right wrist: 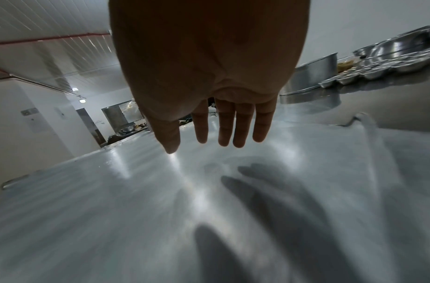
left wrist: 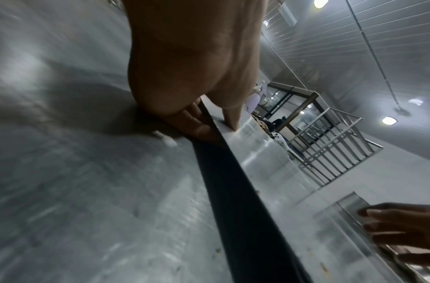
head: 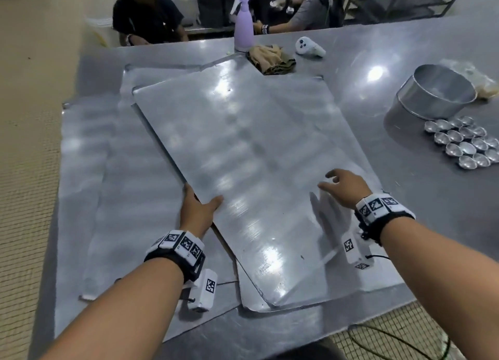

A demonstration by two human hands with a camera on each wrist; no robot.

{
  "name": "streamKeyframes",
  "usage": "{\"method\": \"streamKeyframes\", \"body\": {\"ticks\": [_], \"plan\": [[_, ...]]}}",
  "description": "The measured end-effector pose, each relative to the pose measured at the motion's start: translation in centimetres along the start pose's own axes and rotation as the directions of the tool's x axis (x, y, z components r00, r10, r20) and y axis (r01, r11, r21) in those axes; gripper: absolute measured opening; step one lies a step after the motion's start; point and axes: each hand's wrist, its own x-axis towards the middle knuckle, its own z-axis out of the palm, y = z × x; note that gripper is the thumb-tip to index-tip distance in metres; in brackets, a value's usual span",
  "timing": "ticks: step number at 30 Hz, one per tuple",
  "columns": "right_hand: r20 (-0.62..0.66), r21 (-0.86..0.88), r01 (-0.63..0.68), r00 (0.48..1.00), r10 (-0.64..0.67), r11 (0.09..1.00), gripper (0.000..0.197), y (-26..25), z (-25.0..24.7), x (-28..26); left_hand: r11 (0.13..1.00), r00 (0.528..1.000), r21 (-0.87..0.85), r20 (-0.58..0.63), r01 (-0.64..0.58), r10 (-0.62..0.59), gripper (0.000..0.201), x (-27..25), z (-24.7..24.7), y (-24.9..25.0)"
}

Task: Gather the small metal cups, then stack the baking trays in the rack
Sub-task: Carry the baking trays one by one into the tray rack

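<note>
A large flat baking tray (head: 248, 154) lies skewed on top of other trays (head: 108, 170) on the steel table. My left hand (head: 201, 207) grips its left edge, thumb on top and fingers underneath; the left wrist view shows the fingers (left wrist: 194, 122) under the lifted tray edge (left wrist: 233, 181). My right hand (head: 343, 186) hovers open just above the tray's right side, fingers spread; in the right wrist view the straight fingers (right wrist: 223, 126) cast a shadow on the tray (right wrist: 160, 210). Several small metal cups (head: 464, 143) sit clustered at the right.
A round metal pan (head: 434, 94) stands behind the cups. A purple spray bottle (head: 243, 21), a crumpled cloth (head: 272, 59) and a white controller (head: 309, 47) lie at the far edge. Two people sit beyond the table. A metal rack (left wrist: 330, 145) shows in the left wrist view.
</note>
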Motion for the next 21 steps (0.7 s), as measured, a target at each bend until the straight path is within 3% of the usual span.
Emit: {"method": "streamKeyframes", "body": {"ticks": [4,8,13,16,21], "plan": [[-0.002,0.002,0.072,0.997,-0.072,0.997,0.050,-0.5,-2.2,4.7,1.000,0.999,-0.016,-0.030,-0.027,0.026,0.118,-0.5,-0.1,0.2],[0.039,-0.019,0.139,0.990,-0.138,0.990,0.053,-0.4,-3.6,9.6,0.993,0.993,-0.079,-0.093,-0.082,0.075,0.075,-3.5,0.9,2.4],[0.084,0.009,0.186,0.979,-0.186,0.982,0.059,0.5,-4.5,14.9,0.993,0.976,-0.113,-0.219,-0.045,0.020,0.054,-4.7,2.5,3.0],[0.090,-0.017,0.213,0.973,-0.211,0.977,0.070,1.0,-4.4,17.0,0.996,0.945,-0.090,-0.328,-0.019,-0.011,0.032,-5.2,3.6,3.4],[0.103,0.045,0.243,0.964,-0.246,0.969,0.076,1.7,-3.9,19.5,0.994,0.908,-0.102,-0.409,0.049,-0.087,0.028,-5.1,4.8,4.1]]}}
